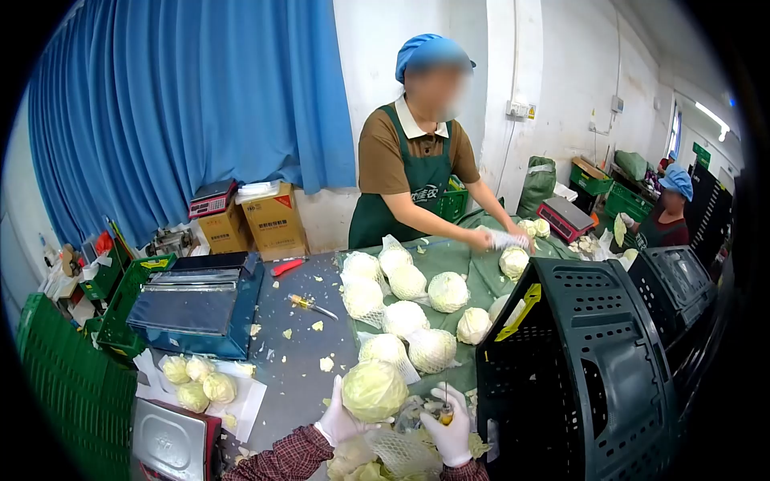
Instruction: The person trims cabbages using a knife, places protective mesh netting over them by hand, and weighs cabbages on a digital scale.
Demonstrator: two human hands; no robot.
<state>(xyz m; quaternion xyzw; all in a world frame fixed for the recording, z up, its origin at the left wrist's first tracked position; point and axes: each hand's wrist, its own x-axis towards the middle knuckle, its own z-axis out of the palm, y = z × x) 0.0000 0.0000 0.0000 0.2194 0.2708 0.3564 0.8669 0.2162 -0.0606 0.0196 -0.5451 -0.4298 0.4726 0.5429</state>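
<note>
My left hand (340,420), in a white glove, is wrapped round the side of a pale green cabbage (374,390) and holds it up over the near edge of the table. To its right, my right hand (451,433), also gloved, is closed on a small knife with a yellowish handle (445,418); its thin blade points upward. Below both hands lie loose cabbage leaves (357,469) and a white foam net (403,453). Just beyond them, several cabbages (433,350) rest on a green cloth (437,321), some of them in white nets.
A dark green crate (618,377) stands close on my right. On the left are a wrapping machine (192,301), small cabbages (218,388) and a scale (172,441). A yellow-handled knife (313,305) lies on the table. Opposite, a co-worker (417,168) handles a white net.
</note>
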